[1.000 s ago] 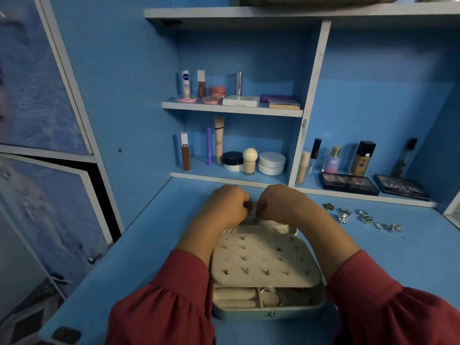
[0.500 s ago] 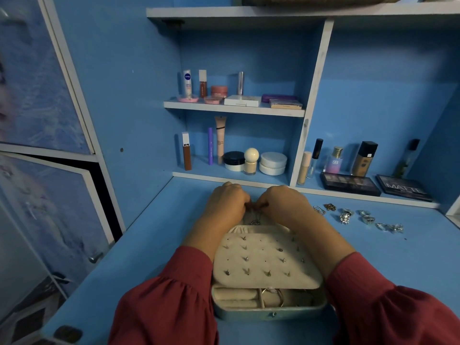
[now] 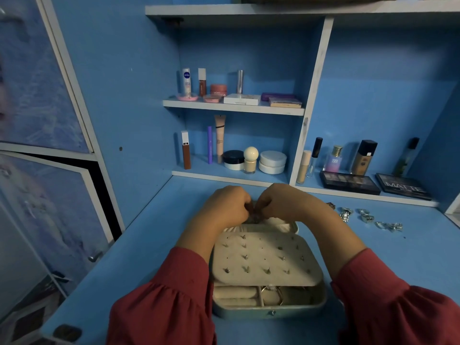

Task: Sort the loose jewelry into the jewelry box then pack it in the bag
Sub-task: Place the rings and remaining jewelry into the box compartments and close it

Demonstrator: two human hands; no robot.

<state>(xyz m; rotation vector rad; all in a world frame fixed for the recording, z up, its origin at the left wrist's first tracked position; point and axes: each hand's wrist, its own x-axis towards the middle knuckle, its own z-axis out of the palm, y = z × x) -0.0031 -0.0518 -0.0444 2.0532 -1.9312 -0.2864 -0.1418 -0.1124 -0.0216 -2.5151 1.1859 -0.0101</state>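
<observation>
On the blue desk the jewelry box (image 3: 268,307) lay open, near the person, with studs already set in its padded panel (image 3: 263,260) and a ring-like piece in a near compartment. A row of loose silver pieces (image 3: 366,216) waited on the desk to the right, so sorting seemed partway done; no bag was in view. Over the box's far end, the left hand (image 3: 224,207) and right hand (image 3: 281,202) met, fingers curled, pinching a small piece (image 3: 255,216) between them.
</observation>
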